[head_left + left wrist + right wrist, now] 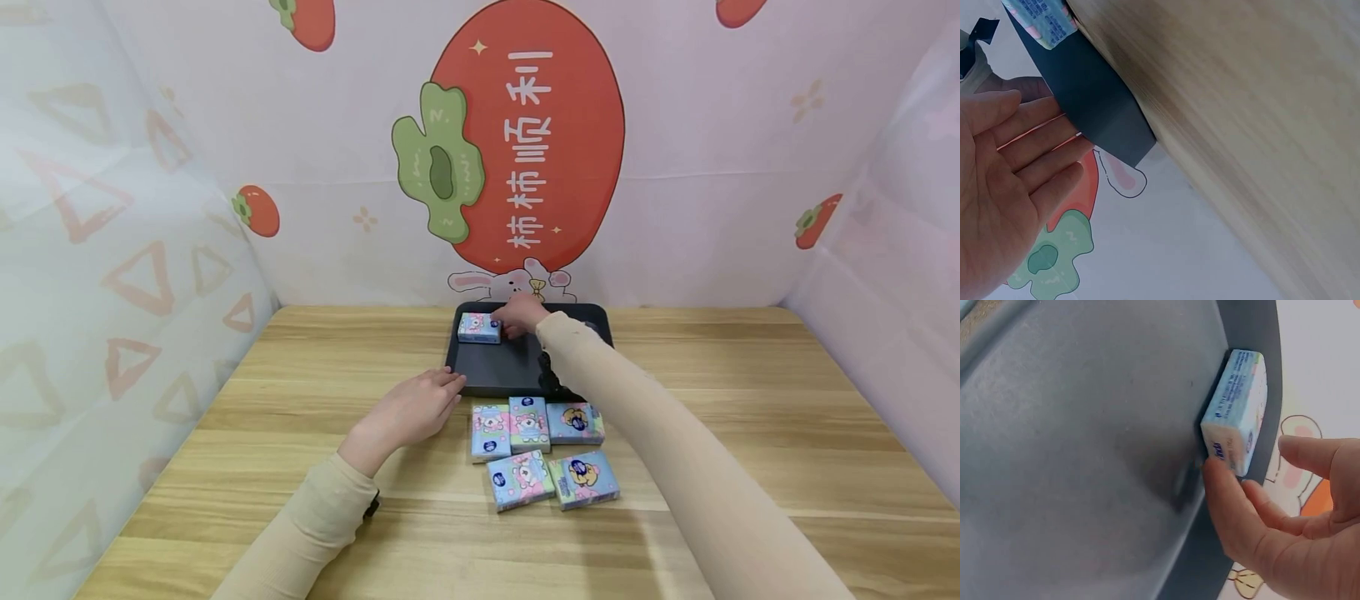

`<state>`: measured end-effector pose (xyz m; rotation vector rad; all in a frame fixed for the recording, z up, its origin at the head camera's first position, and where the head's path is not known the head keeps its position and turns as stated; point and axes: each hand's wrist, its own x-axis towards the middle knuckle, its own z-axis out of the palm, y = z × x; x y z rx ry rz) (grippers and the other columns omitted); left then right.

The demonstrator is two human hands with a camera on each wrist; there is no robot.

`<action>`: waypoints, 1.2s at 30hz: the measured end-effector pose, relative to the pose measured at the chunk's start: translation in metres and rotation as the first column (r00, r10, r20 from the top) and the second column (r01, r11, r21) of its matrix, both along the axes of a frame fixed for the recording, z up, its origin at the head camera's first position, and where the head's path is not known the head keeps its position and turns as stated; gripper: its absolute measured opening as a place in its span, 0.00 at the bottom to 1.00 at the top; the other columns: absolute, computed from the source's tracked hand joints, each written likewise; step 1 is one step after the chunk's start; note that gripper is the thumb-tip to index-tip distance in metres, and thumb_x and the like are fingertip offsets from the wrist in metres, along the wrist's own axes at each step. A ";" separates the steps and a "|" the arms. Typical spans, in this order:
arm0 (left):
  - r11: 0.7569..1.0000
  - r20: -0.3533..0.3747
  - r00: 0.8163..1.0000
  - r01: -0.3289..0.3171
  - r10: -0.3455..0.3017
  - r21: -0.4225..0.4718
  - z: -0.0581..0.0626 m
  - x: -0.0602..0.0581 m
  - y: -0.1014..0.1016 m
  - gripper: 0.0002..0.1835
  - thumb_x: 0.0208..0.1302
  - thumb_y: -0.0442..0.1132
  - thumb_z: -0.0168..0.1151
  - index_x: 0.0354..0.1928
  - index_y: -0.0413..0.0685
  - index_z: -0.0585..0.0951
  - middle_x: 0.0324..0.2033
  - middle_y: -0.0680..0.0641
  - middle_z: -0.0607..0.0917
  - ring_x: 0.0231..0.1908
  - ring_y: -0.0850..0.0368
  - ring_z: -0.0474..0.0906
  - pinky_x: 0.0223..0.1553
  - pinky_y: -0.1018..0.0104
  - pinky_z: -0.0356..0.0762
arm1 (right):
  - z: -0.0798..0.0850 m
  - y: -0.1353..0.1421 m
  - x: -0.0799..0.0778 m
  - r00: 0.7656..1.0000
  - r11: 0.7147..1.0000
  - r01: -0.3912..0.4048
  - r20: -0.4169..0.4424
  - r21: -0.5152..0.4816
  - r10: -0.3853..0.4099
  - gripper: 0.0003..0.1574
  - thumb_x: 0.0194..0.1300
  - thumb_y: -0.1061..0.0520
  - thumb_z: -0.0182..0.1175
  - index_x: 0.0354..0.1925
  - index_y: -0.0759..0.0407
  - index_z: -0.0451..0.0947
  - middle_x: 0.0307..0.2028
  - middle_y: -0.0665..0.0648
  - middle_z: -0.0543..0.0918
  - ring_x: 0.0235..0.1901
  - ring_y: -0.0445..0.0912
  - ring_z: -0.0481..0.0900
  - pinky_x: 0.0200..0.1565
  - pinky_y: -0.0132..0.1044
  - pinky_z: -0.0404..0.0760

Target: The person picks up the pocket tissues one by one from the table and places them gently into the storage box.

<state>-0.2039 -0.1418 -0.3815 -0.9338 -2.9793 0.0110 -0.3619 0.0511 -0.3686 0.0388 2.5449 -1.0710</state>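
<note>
A black tray (498,367) lies on the table, with one small blue-and-pink tissue pack (479,328) in its far left corner. At that pack's right end is my right hand (522,313). In the right wrist view, a fingertip of the right hand (1291,531) touches the end of the tissue pack (1233,409), while the thumb stands apart from it. My left hand (412,408) has its fingertips at the tray's near left edge. Its fingers are extended against the tray's outer side (1094,100) in the left wrist view.
Several more tissue packs lie flat in front of the tray: a row of three, including the middle pack (529,425), and two nearer ones, such as the right pack (585,479). Behind the tray rises a printed cloth backdrop (337,250) at the wooden table's (247,467) far edge.
</note>
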 end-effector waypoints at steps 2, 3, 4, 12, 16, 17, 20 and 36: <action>1.000 0.001 1.000 -0.004 0.004 0.000 0.000 0.000 0.001 0.21 0.73 0.42 0.47 0.60 0.39 0.75 0.59 0.39 0.77 0.62 0.45 0.71 0.64 0.53 0.70 | 0.004 0.001 0.003 1.000 1.000 -0.013 -0.026 0.010 0.014 0.27 0.66 0.50 0.59 0.56 0.66 0.72 0.41 0.61 0.81 0.38 0.51 0.84 0.43 0.39 0.85; 1.000 0.001 1.000 -0.005 0.005 0.000 0.000 0.000 0.001 0.21 0.73 0.42 0.47 0.60 0.39 0.75 0.59 0.39 0.77 0.62 0.45 0.71 0.63 0.53 0.70 | 0.006 0.002 0.005 0.999 1.000 -0.019 -0.037 0.014 0.020 0.27 0.66 0.50 0.59 0.57 0.66 0.71 0.41 0.61 0.80 0.39 0.52 0.84 0.44 0.40 0.85; 1.000 -0.001 1.000 -0.005 0.005 0.000 0.000 0.000 0.001 0.21 0.72 0.42 0.47 0.60 0.39 0.75 0.59 0.39 0.77 0.62 0.45 0.71 0.63 0.53 0.70 | 0.008 0.003 0.007 0.999 1.000 -0.023 -0.045 0.016 0.024 0.28 0.66 0.50 0.59 0.58 0.66 0.70 0.41 0.61 0.80 0.40 0.53 0.83 0.44 0.41 0.85; 1.000 -0.001 1.000 -0.004 0.004 0.014 -0.001 0.001 0.001 0.20 0.72 0.42 0.48 0.60 0.39 0.75 0.58 0.39 0.77 0.61 0.45 0.72 0.63 0.52 0.70 | 0.021 0.016 0.018 0.993 0.996 -0.083 -0.086 0.033 0.085 0.27 0.67 0.51 0.57 0.59 0.63 0.68 0.46 0.64 0.80 0.45 0.57 0.81 0.48 0.44 0.83; 1.000 0.003 1.000 -0.009 0.009 0.018 -0.001 0.001 0.000 0.20 0.72 0.42 0.48 0.60 0.39 0.75 0.59 0.39 0.77 0.62 0.45 0.71 0.63 0.52 0.70 | 0.024 0.023 0.023 0.987 0.992 -0.118 -0.109 0.036 0.121 0.20 0.68 0.52 0.57 0.51 0.64 0.76 0.47 0.64 0.81 0.44 0.56 0.81 0.49 0.44 0.83; 1.000 0.005 1.000 -0.011 0.011 0.020 -0.001 0.002 0.000 0.20 0.72 0.42 0.48 0.60 0.39 0.75 0.59 0.39 0.77 0.62 0.45 0.71 0.63 0.52 0.70 | 0.025 0.025 0.023 0.985 0.991 -0.127 -0.117 0.029 0.130 0.19 0.68 0.53 0.57 0.50 0.64 0.77 0.47 0.64 0.81 0.44 0.56 0.81 0.50 0.45 0.83; 1.000 0.005 1.000 -0.014 0.014 0.019 0.000 0.002 0.001 0.21 0.72 0.42 0.47 0.60 0.39 0.75 0.59 0.39 0.77 0.62 0.45 0.71 0.63 0.52 0.70 | 0.026 0.030 0.026 0.977 0.988 -0.154 -0.149 0.018 0.155 0.16 0.67 0.54 0.57 0.48 0.63 0.79 0.45 0.63 0.82 0.44 0.55 0.82 0.49 0.45 0.83; 0.999 -0.017 1.000 0.026 -0.025 0.028 -0.001 0.001 0.001 0.20 0.71 0.40 0.49 0.59 0.36 0.76 0.57 0.37 0.78 0.61 0.44 0.72 0.63 0.51 0.69 | 0.036 0.050 0.050 0.941 0.971 -0.216 -0.243 0.102 0.235 0.13 0.66 0.52 0.59 0.43 0.59 0.82 0.40 0.58 0.84 0.37 0.47 0.84 0.40 0.38 0.84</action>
